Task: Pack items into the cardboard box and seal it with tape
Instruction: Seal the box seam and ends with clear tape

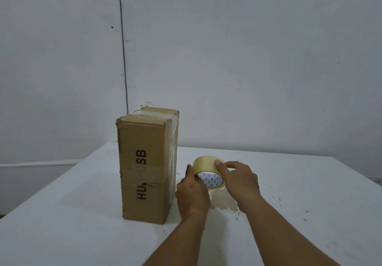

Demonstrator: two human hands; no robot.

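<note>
Both grips on the tape, box standing by on the left!

The left grip (192,195) and right grip (240,182) both curl round the one clear packing tape roll (204,164), fingers pinching its rim just above the white counter (299,183). The single cardboard box (144,162) stands on end to the left of the roll, long axis upright, flaps closed, with clear tape across its top and down its right side. The left grip is the nearer one, just beside the box's right face. I can't tell whether a free end is peeled yet.
</note>
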